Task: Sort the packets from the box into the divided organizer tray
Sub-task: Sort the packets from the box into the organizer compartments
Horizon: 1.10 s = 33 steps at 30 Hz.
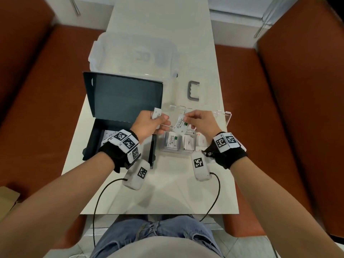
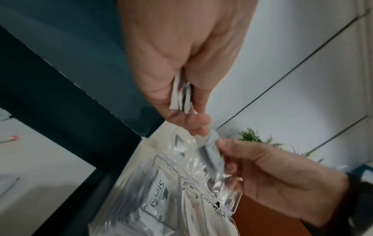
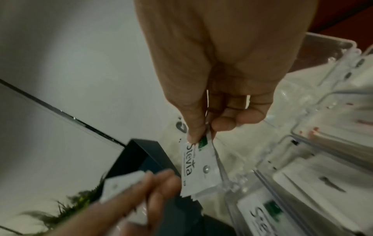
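My right hand [image 1: 195,119] pinches a white Stevia packet [image 1: 180,124] by its top edge, hanging above the clear divided organizer tray [image 1: 228,118]; the same Stevia packet [image 3: 198,166] shows between thumb and forefinger in the right wrist view. My left hand [image 1: 152,123] grips a small stack of white packets [image 1: 157,113], seen edge-on as packets [image 2: 180,94] in the left wrist view. A Stevia packet [image 1: 174,142] lies in the tray's left compartment, other white packets [image 1: 189,143] in the middle one. The open dark box [image 1: 96,138] at left holds more packets [image 1: 108,135].
A translucent plastic container [image 1: 134,54] stands behind the box on the white table [image 1: 163,192]. A grey U-shaped handle [image 1: 193,91] lies behind the tray. Orange-brown bench seats [image 1: 260,118] flank the table. Cables run from my wrist devices off the table's near edge.
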Each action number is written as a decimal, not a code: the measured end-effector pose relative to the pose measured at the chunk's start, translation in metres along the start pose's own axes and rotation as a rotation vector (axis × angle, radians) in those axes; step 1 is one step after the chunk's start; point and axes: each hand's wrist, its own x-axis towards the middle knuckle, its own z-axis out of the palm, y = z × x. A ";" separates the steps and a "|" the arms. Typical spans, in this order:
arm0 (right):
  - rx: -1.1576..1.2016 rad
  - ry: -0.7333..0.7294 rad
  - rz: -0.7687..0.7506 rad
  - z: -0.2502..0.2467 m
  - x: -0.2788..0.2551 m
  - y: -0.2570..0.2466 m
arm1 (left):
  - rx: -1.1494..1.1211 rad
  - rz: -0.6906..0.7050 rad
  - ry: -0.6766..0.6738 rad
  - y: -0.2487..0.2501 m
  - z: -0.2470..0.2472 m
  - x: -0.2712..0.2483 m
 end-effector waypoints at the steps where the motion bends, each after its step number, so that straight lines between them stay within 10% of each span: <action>1: -0.035 -0.018 0.007 0.006 0.001 0.005 | -0.014 0.001 0.023 0.000 -0.003 0.001; 16: -0.467 -0.040 -0.038 0.040 0.008 0.040 | -0.044 0.009 0.052 -0.008 -0.006 -0.005; 33: -1.231 -0.166 -0.454 0.053 -0.001 0.034 | -0.064 -0.006 0.070 -0.009 -0.004 -0.005</action>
